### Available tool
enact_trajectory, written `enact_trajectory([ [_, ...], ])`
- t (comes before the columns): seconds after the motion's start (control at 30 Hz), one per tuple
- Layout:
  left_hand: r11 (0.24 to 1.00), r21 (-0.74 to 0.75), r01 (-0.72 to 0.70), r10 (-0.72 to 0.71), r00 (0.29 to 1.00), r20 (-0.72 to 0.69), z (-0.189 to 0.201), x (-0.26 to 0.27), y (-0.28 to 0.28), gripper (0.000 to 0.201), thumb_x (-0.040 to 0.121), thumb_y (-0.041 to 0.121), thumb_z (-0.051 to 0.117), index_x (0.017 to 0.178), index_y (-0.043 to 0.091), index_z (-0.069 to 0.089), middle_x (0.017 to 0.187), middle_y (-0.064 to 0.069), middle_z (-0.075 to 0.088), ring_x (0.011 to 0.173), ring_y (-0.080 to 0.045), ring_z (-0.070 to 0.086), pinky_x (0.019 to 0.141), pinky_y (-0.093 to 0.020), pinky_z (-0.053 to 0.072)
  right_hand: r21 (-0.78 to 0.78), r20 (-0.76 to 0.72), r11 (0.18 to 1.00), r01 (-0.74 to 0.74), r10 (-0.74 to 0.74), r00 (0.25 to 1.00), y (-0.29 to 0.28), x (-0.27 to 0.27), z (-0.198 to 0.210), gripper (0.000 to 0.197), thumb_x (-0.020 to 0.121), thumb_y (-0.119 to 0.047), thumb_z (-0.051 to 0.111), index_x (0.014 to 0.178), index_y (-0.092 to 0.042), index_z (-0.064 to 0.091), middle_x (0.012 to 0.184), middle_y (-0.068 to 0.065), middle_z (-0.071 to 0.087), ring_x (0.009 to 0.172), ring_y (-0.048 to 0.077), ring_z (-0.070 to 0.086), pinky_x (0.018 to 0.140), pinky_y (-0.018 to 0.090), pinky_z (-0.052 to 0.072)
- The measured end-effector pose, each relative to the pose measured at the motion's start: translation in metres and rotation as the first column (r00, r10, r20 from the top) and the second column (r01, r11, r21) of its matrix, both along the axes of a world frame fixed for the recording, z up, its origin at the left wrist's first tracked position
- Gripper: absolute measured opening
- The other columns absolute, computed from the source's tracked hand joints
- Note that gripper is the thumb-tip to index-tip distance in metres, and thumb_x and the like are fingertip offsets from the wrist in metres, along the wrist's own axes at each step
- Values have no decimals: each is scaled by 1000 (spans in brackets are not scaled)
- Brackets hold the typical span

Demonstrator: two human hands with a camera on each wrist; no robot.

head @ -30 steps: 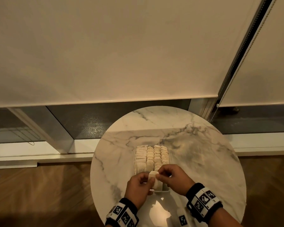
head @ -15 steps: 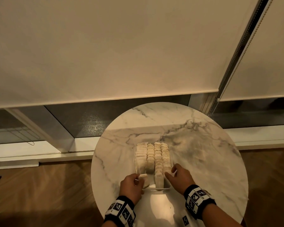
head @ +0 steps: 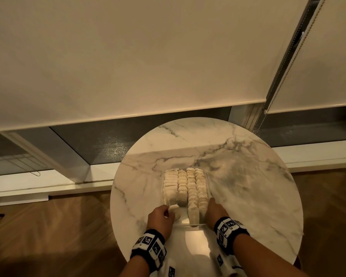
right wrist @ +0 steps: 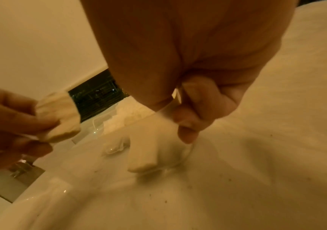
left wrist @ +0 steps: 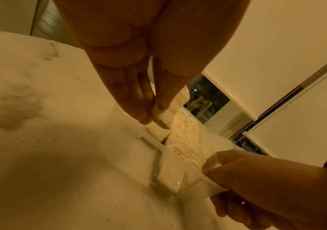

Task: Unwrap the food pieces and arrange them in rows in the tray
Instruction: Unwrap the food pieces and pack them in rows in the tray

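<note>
A clear plastic tray [head: 183, 220] sits on the round marble table [head: 248, 186], holding several rows of pale food pieces [head: 190, 184]. My left hand [head: 167, 211] hovers at the tray's near left corner and pinches one pale food piece [head: 174, 209] between thumb and fingers. The left wrist view shows that pinch [left wrist: 152, 112] on the piece [left wrist: 161, 116] above the tray. My right hand [head: 211, 202] grips the tray's right wall near its front corner, with the fingers [right wrist: 188, 118] curled over the clear rim. Another piece [right wrist: 145, 154] lies at the near end of a row.
The table's near edge runs just below my wrists, and bare marble lies left, right and beyond the tray. Behind the table are a dark window strip, lowered roller blinds [head: 128, 56] and a bead chain [head: 268, 96]. A wooden floor [head: 48, 226] surrounds the table.
A second ago both hands held one piece together over the tray's near end. They have parted: the left keeps a piece at the near left, and the right moved to grip the tray's right wall.
</note>
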State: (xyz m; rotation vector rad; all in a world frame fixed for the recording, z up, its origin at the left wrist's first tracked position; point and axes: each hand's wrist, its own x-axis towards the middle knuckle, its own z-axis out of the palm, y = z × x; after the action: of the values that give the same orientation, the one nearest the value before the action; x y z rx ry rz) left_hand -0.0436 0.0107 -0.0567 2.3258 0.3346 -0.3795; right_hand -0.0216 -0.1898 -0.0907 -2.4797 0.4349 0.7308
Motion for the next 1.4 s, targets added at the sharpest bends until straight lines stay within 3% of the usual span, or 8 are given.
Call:
enact_trajectory([
  [0.23, 989, 103, 104, -97, 993, -71, -7, 32, -19, 16, 91, 20, 58, 90, 9, 69, 84, -4, 66, 77, -15, 55, 65, -19, 35, -21, 21, 1000, 16, -15, 1000, 8, -4, -12, 40, 101, -31, 37, 136, -12, 33, 127, 16, 59, 113, 30, 60, 92, 35, 47],
  [0.37, 987, 106, 124, -113, 988, -102, -17, 41, -28, 22, 93, 27, 56, 96, 11, 71, 98, -9, 72, 91, -25, 65, 67, -21, 38, -27, 3, 999, 26, -26, 1000, 10, -2, -16, 42, 101, -27, 37, 139, -12, 30, 128, 16, 59, 114, 30, 61, 93, 36, 47],
  [0.57, 976, 155, 150, -136, 986, -96, -26, 51, -39, 23, 96, 24, 53, 106, 11, 68, 108, -10, 69, 100, -26, 64, 70, -19, 36, -4, 16, 999, 42, -42, 999, 10, -3, -18, 41, 100, -29, 39, 136, -12, 32, 122, 15, 62, 109, 30, 63, 89, 37, 49],
  [0.73, 970, 232, 70, -53, 995, -79, -22, 57, -36, 29, 89, 21, 60, 116, 12, 58, 112, -13, 62, 103, -28, 60, 80, -26, 46, 6, 2, 999, 42, -42, 999, 10, -3, -20, 49, 98, -27, 41, 142, -9, 27, 123, 15, 62, 110, 29, 62, 90, 37, 49],
  [0.93, 961, 217, 174, -144, 979, -144, -23, 38, -39, 4, 87, 23, 58, 87, 20, 60, 95, -2, 66, 78, -14, 55, 71, -22, 45, 10, 22, 999, 46, -46, 999, 11, -4, -21, 45, 98, -26, 39, 139, -10, 29, 120, 15, 63, 107, 30, 63, 89, 38, 51],
  [1.07, 950, 160, 267, -239, 955, -176, -26, 39, -50, 13, 88, 30, 60, 95, 21, 66, 101, 0, 69, 91, -17, 64, 85, -30, 54, 19, 19, 998, 62, -62, 998, 13, -2, -23, 48, 98, -27, 39, 142, -10, 28, 121, 15, 63, 107, 29, 63, 89, 36, 51],
  [1.27, 936, 200, 290, -256, 950, -180, -20, 50, -55, 21, 91, 28, 53, 99, 17, 70, 104, -3, 69, 96, -23, 65, 83, -30, 53, 32, 13, 997, 72, -72, 997, 13, -2, -21, 46, 100, -25, 36, 142, -8, 28, 122, 16, 63, 109, 31, 63, 87, 36, 49],
  [1.4, 943, 176, 283, -239, 942, -234, -21, 47, -53, 12, 84, 25, 60, 82, 15, 67, 88, -3, 69, 87, -20, 66, 72, -24, 50, 26, 15, 998, 49, -49, 999, 12, -2, -22, 43, 98, -22, 41, 138, -9, 29, 119, 15, 64, 106, 31, 64, 85, 36, 49],
])
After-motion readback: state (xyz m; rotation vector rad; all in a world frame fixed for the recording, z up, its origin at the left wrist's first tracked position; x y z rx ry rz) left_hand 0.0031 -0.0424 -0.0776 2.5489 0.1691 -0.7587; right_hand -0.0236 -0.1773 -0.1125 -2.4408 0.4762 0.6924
